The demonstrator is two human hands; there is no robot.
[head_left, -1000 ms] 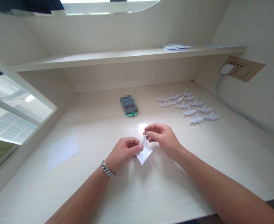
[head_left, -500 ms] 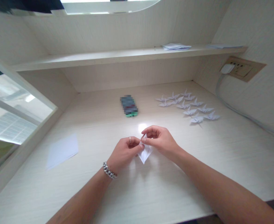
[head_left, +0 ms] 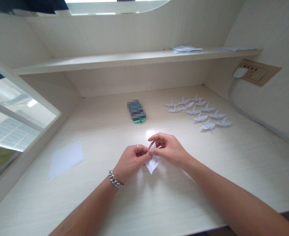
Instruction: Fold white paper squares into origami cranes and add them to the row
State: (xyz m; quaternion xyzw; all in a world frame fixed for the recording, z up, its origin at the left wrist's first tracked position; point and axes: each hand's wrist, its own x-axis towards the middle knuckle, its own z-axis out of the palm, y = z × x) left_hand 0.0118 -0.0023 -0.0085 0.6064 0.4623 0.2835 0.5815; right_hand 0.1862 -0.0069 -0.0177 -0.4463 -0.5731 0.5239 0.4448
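Left hand (head_left: pixel 131 161) pinches one side, right hand (head_left: pixel 172 150) grips the upper part: a white origami piece (head_left: pixel 152 164), diamond-like, sharp-tipped, creased lengthwise, nearer than the paper cranes (head_left: pixel 201 118) and to their left. Far left of those, blank paper (head_left: pixel 67 159).

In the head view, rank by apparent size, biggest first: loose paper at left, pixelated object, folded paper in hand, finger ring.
1. Loose paper
2. Pixelated object, folded paper: too close to rank, folded paper partly hidden
3. Finger ring

Pale desk (head_left: pixel 144 206), paper cranes (head_left: pixel 200 118), white paper (head_left: pixel 67 159)
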